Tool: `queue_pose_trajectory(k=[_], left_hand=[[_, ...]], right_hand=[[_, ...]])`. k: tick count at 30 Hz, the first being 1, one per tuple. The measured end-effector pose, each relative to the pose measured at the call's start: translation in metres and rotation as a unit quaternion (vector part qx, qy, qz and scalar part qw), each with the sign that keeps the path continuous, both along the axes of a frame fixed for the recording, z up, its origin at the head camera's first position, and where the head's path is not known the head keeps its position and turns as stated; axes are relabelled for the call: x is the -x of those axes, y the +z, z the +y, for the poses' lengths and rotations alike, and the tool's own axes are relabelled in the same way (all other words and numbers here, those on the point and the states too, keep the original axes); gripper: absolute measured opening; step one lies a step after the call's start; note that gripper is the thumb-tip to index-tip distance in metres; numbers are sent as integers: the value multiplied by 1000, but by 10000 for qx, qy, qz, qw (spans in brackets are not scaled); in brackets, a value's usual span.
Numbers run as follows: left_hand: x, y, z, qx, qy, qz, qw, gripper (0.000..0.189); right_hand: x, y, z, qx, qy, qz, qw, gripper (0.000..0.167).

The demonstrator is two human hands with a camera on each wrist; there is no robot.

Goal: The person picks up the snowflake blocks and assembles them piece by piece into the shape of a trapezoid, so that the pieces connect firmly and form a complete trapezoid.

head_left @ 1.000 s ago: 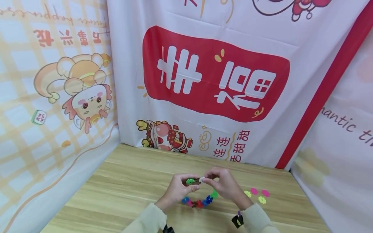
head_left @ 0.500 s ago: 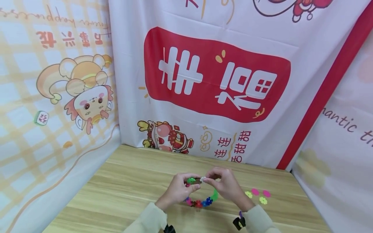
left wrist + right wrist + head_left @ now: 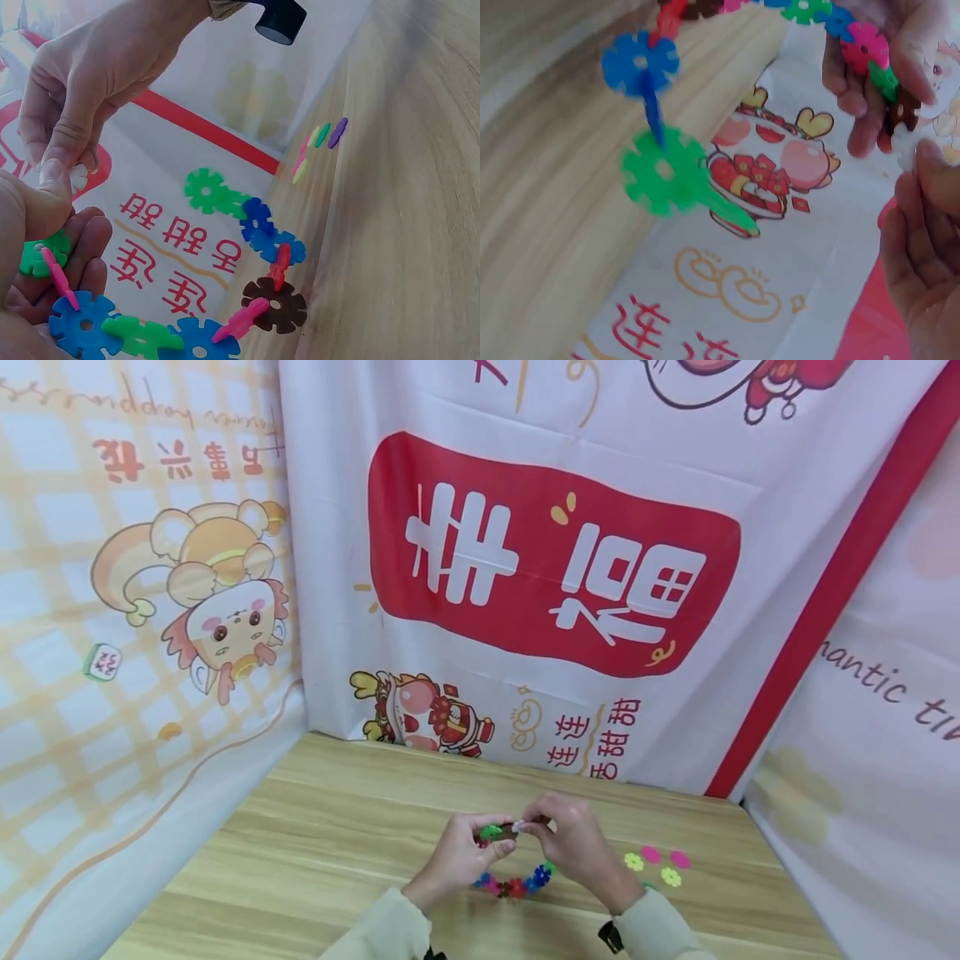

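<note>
My left hand (image 3: 457, 853) holds one end of a chain of flower-shaped interlocking discs (image 3: 516, 887) in several colours. Its thumb and fingers pinch a brown disc (image 3: 906, 112), beside a green disc (image 3: 883, 79) and a pink disc (image 3: 865, 48). Between the thumb and fingertips of my right hand (image 3: 573, 839) is a white disc (image 3: 904, 148), right at the brown disc's edge. The chain loops down from the left hand, and its free end, two joined green discs (image 3: 206, 190), hangs loose. My right hand hides most of that green end in the head view.
Several loose discs lie on the wooden table (image 3: 315, 843) right of the hands, among them a pink disc (image 3: 651, 855), a yellow disc (image 3: 671, 877) and a purple disc (image 3: 339, 133). Printed cloth (image 3: 330, 568) hangs behind the table and along both sides.
The white disc stays at the brown one while my right hand turns slightly. The chain's green free end, plain in the earlier head views, is now mostly behind that hand.
</note>
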State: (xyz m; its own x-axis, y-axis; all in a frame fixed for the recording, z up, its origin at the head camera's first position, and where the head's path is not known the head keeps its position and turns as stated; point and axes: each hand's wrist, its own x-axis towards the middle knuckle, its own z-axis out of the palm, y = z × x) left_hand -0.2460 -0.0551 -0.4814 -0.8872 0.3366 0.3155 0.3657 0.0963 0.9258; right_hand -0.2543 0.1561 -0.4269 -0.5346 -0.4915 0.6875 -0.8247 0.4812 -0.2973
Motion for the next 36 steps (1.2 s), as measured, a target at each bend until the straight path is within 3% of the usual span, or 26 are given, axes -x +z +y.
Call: queue_pose_trajectory(k=[4, 7, 14, 16, 21, 25, 31, 36], left_hand=[[0, 1, 1, -112, 46, 53, 9999, 33], [1, 2, 2, -92, 38, 85, 9999, 31], [2, 1, 1, 202, -110, -133, 9996, 35], [3, 2, 2, 285, -28, 31, 9996, 34], [3, 3, 5, 508, 312, 809, 9949, 27], [1, 3, 6, 399, 425, 896, 9943, 20], [2, 1, 3, 328, 673, 748, 9944, 12], [5, -1, -1, 286, 750, 638, 9947, 12]], right_hand=[[-3, -3, -3, 484, -170, -588, 9970, 17], [-3, -1, -2, 526, -235, -979, 9935, 14], [8, 25, 8, -474, 317, -1714, 9835, 4], [10, 32, 10, -858, 485, -1822, 9783, 5], [13, 44, 7, -1683, 846, -1761, 9662, 14], [13, 47, 6, -1813, 920, -1819, 9621, 14], [20, 46, 32, -1692, 661, -2207, 9583, 8], [23, 32, 81, -1714, 3, -2866, 9426, 8]])
